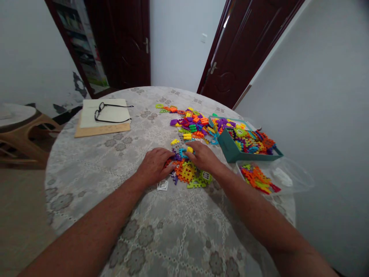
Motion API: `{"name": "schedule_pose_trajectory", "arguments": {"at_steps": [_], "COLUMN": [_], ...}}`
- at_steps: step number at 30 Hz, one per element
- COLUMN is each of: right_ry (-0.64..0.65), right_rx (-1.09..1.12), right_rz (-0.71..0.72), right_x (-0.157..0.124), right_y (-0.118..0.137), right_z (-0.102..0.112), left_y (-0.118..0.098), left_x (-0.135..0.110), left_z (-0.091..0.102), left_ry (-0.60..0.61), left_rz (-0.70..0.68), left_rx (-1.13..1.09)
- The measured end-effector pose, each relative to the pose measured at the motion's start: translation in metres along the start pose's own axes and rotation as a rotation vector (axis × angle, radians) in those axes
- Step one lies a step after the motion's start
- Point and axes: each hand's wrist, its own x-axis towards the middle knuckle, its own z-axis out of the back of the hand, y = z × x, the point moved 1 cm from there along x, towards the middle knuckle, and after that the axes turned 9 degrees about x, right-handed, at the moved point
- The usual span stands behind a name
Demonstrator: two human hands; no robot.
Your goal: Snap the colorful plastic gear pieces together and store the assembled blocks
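Right, from my seat I have just the head view, looking down on a round table under a grey floral cloth (161,231). The multicoloured toothed plastic pieces lie in a small cluster between and under both hands, among them a flat yellow lattice square (186,172) and a lime-green toothed strip (196,183). That spot probably suits because both hands meet there comfortably. A larger heap of bright plastic pieces (194,121) lies just beyond; with the open teal box (226,144) and the clear plastic tub (301,181) on my right, I'd judge the stock is kept within easy reach.

The left hand (154,164) is partly curled, thumb apart from the fingers, its fingertips at a purple toothed piece (177,156); I cannot tell whether it grips. The right hand (203,156) has forefinger and thumb slightly parted around a small yellow block (189,149), beside a bright blue toothed piece (182,153); whether it pinches firmly, I cannot tell.
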Motion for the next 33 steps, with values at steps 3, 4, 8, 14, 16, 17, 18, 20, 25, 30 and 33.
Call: {"name": "schedule_pose_trajectory", "arguments": {"at_steps": [3,4,8,14,16,17,18,20,25,30,33], "right_ry": [0.062,0.074,0.079,-0.045,-0.107,-0.133,-0.155,-0.18,-0.128,0.006,-0.002], "right_rx": [-0.022,-0.01,0.054,0.061,0.083,0.102,0.119,0.134,0.009,0.062,0.152], "right_rz": [-0.048,-0.058,-0.053,-0.123,-0.189,-0.217,-0.237,-0.247,-0.196,-0.146,-0.112], "right_x": [0.005,0.004,-0.013,-0.044,-0.051,-0.054,-0.056,-0.057,-0.053,-0.05,-0.04], "right_y": [-0.004,-0.006,-0.011,-0.033,-0.039,-0.041,-0.042,-0.043,-0.037,-0.022,-0.014], "right_z": [-0.013,-0.014,-0.004,0.015,0.019,0.02,0.021,0.021,0.014,0.003,0.003], "left_y": [-0.002,-0.003,-0.006,-0.002,0.0,0.0,0.001,0.001,0.001,0.0,-0.002], "left_x": [-0.002,-0.002,-0.004,-0.006,-0.006,-0.007,-0.007,-0.007,-0.007,-0.008,-0.007], "left_z": [0.003,0.004,0.007,0.0,-0.002,-0.002,-0.003,-0.003,-0.002,0.0,0.002], "left_ry": [0.006,0.009,0.029,0.064,0.071,0.075,0.078,0.084,0.077,0.039,0.022], "left_rz": [-0.006,-0.01,-0.033,-0.131,-0.139,-0.139,-0.137,-0.132,-0.14,-0.129,-0.09], "left_rx": [-0.002,-0.005,-0.001,-0.006,-0.009,-0.01,-0.01,-0.01,-0.035,-0.034,-0.058]}}
